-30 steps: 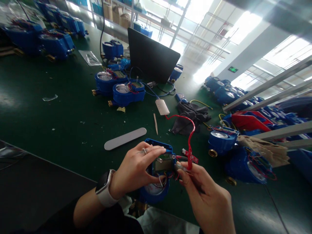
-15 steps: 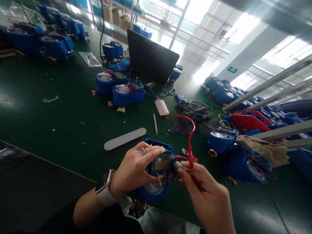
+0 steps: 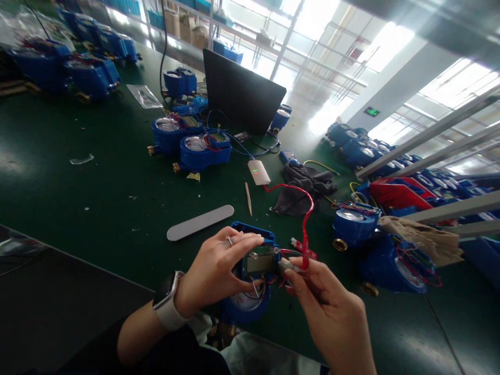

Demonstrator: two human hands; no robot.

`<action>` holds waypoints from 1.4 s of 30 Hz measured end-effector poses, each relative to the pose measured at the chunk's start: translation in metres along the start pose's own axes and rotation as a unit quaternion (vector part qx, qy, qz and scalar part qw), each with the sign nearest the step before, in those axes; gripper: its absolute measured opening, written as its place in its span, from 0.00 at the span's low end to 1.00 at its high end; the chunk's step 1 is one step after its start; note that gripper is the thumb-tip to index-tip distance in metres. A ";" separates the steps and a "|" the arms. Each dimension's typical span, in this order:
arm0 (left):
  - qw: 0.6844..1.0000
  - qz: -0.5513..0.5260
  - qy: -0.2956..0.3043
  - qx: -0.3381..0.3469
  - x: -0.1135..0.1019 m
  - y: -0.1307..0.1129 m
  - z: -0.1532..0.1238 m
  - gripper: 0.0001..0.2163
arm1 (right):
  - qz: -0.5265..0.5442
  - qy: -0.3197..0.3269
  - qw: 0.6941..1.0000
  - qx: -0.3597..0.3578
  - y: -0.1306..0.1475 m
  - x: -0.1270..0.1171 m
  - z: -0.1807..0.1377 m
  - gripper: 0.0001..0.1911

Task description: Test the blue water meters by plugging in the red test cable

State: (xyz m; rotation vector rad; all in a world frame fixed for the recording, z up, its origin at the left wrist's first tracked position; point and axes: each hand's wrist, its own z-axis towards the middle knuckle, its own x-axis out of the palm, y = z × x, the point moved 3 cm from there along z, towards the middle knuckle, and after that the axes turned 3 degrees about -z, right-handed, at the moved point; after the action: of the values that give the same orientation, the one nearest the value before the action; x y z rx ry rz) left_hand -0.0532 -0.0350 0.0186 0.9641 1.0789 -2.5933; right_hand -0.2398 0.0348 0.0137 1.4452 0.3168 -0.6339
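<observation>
A blue water meter (image 3: 247, 307) with an exposed small display (image 3: 261, 264) lies at the table's near edge. My left hand (image 3: 219, 260) is closed around its left side, thumb near the round dial and fingers across the top casing. In my right hand (image 3: 326, 302), thumb and fingers pinch the plug (image 3: 290, 266) of a red cable (image 3: 307, 224) against the meter's right side by the display. The contact itself is hidden by the fingers. That cable runs back to a white adapter box (image 3: 259, 172) showing a green and reddish light.
A grey flat bar (image 3: 200, 222) and a wooden stick (image 3: 248, 199) lie beyond my hands. Behind stand two blue meters (image 3: 205, 151) and a black laptop (image 3: 242, 91). A dark cloth (image 3: 302, 187) and more meters (image 3: 353, 224) are on the right, beside metal rails (image 3: 437, 211).
The light on the white adapter box went from red to showing green as well. Both hands, the meter and the cable keep practically the same position.
</observation>
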 end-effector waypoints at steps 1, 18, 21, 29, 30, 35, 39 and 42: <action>1.000 0.000 0.001 -0.001 0.000 0.000 0.000 0.27 | -0.001 -0.001 1.000 0.001 0.000 0.000 0.000 0.09; 1.000 -0.002 0.004 -0.002 -0.001 -0.001 0.001 0.26 | 0.016 -0.008 0.999 0.034 0.002 0.000 -0.001 0.09; 1.000 -0.002 0.006 -0.008 -0.001 -0.001 0.000 0.26 | 0.013 -0.008 0.999 0.030 0.003 0.001 0.000 0.09; 1.000 0.007 0.005 -0.001 -0.001 -0.001 0.001 0.26 | 0.006 -0.001 1.000 0.019 -0.001 -0.001 0.001 0.09; 1.000 0.008 0.004 0.000 -0.001 -0.001 0.001 0.26 | 0.006 0.001 1.000 0.017 -0.001 0.000 0.001 0.09; 1.000 0.009 0.002 0.000 -0.002 -0.001 0.001 0.26 | 0.008 -0.004 1.000 0.012 0.002 0.000 0.000 0.09; 1.000 0.005 0.001 -0.001 -0.002 -0.002 0.002 0.25 | 0.007 -0.004 1.000 0.019 0.003 0.000 0.000 0.10; 1.000 0.002 0.003 -0.001 -0.002 -0.002 0.002 0.25 | 0.005 -0.001 1.000 0.018 0.003 0.000 0.001 0.09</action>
State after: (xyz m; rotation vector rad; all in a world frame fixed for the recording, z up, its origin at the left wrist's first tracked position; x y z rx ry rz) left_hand -0.0537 -0.0353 0.0217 0.9718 1.0806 -2.5878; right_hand -0.2385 0.0343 0.0160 1.4803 0.2973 -0.6355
